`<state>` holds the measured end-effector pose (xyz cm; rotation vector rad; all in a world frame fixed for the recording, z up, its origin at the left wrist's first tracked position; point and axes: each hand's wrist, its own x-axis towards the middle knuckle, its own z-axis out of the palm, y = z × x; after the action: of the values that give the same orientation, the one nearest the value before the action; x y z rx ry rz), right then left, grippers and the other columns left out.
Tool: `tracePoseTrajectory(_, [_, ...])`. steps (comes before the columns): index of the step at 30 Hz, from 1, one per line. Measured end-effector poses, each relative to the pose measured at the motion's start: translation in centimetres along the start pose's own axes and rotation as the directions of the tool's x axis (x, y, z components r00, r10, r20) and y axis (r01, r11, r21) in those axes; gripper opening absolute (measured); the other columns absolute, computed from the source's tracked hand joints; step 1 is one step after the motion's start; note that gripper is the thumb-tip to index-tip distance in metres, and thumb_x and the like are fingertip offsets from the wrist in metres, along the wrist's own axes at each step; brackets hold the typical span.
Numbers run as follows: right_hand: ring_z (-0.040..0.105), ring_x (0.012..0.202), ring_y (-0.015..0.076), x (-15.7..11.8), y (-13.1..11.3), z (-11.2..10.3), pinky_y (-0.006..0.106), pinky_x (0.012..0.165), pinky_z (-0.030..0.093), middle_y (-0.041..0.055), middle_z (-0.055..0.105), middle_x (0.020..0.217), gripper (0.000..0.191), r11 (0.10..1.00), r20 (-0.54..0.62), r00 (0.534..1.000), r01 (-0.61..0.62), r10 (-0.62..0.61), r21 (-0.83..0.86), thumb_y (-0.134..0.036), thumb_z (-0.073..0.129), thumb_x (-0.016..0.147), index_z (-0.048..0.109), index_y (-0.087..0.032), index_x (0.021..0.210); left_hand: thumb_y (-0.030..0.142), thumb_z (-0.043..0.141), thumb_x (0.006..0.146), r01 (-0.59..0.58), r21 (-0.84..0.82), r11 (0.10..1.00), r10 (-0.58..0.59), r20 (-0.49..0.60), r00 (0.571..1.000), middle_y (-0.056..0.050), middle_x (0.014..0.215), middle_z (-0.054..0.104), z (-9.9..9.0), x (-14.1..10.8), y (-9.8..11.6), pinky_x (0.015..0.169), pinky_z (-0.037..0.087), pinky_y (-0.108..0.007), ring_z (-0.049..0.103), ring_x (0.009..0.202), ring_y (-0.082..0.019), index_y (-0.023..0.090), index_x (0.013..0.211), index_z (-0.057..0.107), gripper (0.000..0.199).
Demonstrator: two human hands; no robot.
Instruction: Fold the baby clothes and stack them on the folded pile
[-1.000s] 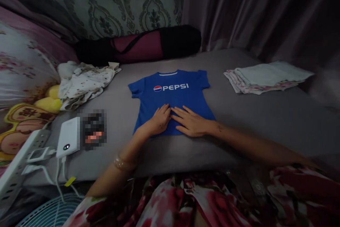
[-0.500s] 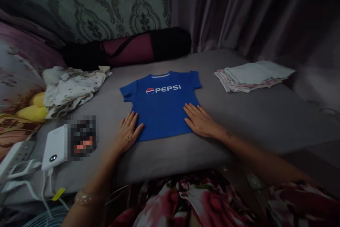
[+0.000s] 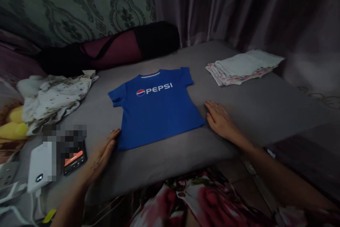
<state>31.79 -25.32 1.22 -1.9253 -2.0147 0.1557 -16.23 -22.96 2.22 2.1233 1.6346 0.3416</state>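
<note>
A small blue Pepsi T-shirt (image 3: 159, 113) lies flat and spread out on the grey sheet, its printed front up and its neck pointing away from me. Just left of its lower corner is my left hand (image 3: 104, 149), turned on edge, fingers stretched out and holding nothing. My right hand (image 3: 220, 119) rests beside the shirt's lower right corner, fingers extended and also without anything in it. Both hands are off the cloth of the shirt, close to its side edges.
A folded stack of pale clothes (image 3: 247, 66) lies at the right. Crumpled spotted clothing (image 3: 55, 99) is on the left, above a phone (image 3: 75, 161) and a white power bank (image 3: 39, 166) with cables. A long black and maroon bag (image 3: 114, 48) lies along the wall.
Both hands have moved off the shirt outward to its sides, the left turning onto its edge. The view has swung a little to the right. The shirt stays flat.
</note>
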Motion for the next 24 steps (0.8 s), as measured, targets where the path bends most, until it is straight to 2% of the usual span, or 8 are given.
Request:
tracePoseTrajectory(2, [0.049, 0.128, 0.0241, -0.1, 0.0, -0.4, 0.04, 0.11, 0.035, 0.0158, 0.055, 0.136, 0.049, 0.992, -0.065, 0.996, -0.046, 0.054, 0.121, -0.027, 0.03, 0.092, 0.054, -0.007, 0.13, 0.054, 0.03, 0.094, 0.067, -0.05, 0.996, -0.069, -0.022, 0.997, -0.008, 0.131, 0.061, -2.0, 1.1, 0.8, 0.11, 0.038, -0.043, 0.054, 0.126, -0.025, 0.02, 0.128, 0.057, 0.056])
tracePoseTrajectory(4, [0.058, 0.116, 0.0226, 0.0, -0.5, -1.0, 0.036, 0.1, 0.044, 0.0134, 0.063, 0.125, 0.044, 0.97, -0.11, 0.985, -0.107, 0.133, 0.218, -0.027, 0.033, 0.092, 0.06, -0.011, 0.123, 0.056, 0.04, 0.089, 0.073, -0.014, 0.997, -0.074, -0.114, 0.991, -0.008, 0.116, 0.069, -3.5, 3.3, 2.5, 0.1, 0.048, -0.041, 0.063, 0.111, -0.027, 0.021, 0.117, 0.063, 0.05])
tracePoseTrajectory(8, [0.065, 0.091, 0.0224, -0.1, -2.7, -1.7, 0.034, 0.081, 0.048, 0.0075, 0.071, 0.098, 0.032, 0.959, -0.095, 0.974, -0.182, 0.206, 0.215, -0.036, 0.042, 0.092, 0.066, -0.019, 0.104, 0.051, 0.045, 0.087, -0.091, 0.001, 0.996, 0.091, -0.139, 0.986, -0.008, 0.105, 0.072, -3.9, 10.0, 7.5, 0.085, 0.053, -0.036, 0.067, 0.095, -0.024, 0.021, 0.108, 0.067, 0.042])
tracePoseTrajectory(11, [0.063, 0.078, 0.0214, -0.3, -4.4, -1.5, 0.034, 0.072, 0.044, 0.0052, 0.069, 0.087, 0.028, 0.964, -0.064, 0.968, -0.235, 0.244, 0.124, -0.045, 0.05, 0.089, 0.064, -0.021, 0.095, 0.047, 0.047, 0.087, -0.231, -0.08, 0.97, 0.223, -0.092, 0.97, -0.007, 0.1, 0.073, -1.9, 15.6, 12.1, 0.083, 0.052, -0.032, 0.067, 0.09, -0.021, 0.02, 0.106, 0.069, 0.04])
tracePoseTrajectory(12, [0.063, 0.076, 0.0216, -0.4, -4.8, -1.3, 0.034, 0.071, 0.042, 0.0052, 0.069, 0.085, 0.028, 0.966, -0.072, 0.965, -0.245, 0.251, 0.082, -0.046, 0.052, 0.088, 0.062, -0.02, 0.092, 0.046, 0.047, 0.087, -0.276, -0.087, 0.957, 0.274, -0.034, 0.961, -0.006, 0.099, 0.073, -1.0, 17.3, 13.6, 0.083, 0.052, -0.031, 0.067, 0.089, -0.021, 0.02, 0.107, 0.068, 0.039])
tracePoseTrajectory(16, [0.06, 0.072, 0.0205, -0.4, -4.9, -0.5, 0.033, 0.069, 0.036, 0.0031, 0.065, 0.077, 0.025, 0.976, -0.109, 0.972, -0.214, 0.209, -0.033, -0.043, 0.055, 0.088, 0.056, -0.022, 0.077, 0.035, 0.048, 0.088, -0.394, -0.107, 0.913, 0.402, 0.065, 0.913, -0.006, 0.096, 0.073, 2.6, 23.3, 19.3, 0.081, 0.05, -0.028, 0.066, 0.086, -0.018, 0.018, 0.106, 0.069, 0.033])
tracePoseTrajectory(19, [0.058, 0.069, 0.0178, -0.5, -4.4, -0.1, 0.032, 0.068, 0.033, 0.0008, 0.063, 0.073, 0.025, 0.986, -0.133, 0.978, -0.162, 0.158, -0.023, -0.038, 0.053, 0.09, 0.053, -0.022, 0.071, 0.028, 0.05, 0.086, -0.381, -0.121, 0.917, 0.392, 0.094, 0.915, -0.005, 0.089, 0.072, 4.9, 26.7, 22.7, 0.079, 0.05, -0.028, 0.065, 0.08, -0.017, 0.014, 0.104, 0.07, 0.03])
tracePoseTrajectory(24, [0.058, 0.07, 0.0172, -0.8, -4.1, 0.2, 0.032, 0.071, 0.033, -0.0002, 0.061, 0.072, 0.03, 0.99, -0.183, 0.973, -0.142, 0.144, 0.023, -0.035, 0.049, 0.094, 0.053, -0.022, 0.068, 0.017, 0.058, 0.081, -0.303, -0.155, 0.94, 0.319, 0.09, 0.943, -0.008, 0.09, 0.071, 7.7, 30.9, 26.7, 0.083, 0.049, -0.027, 0.065, 0.086, -0.019, 0.012, 0.098, 0.071, 0.023])
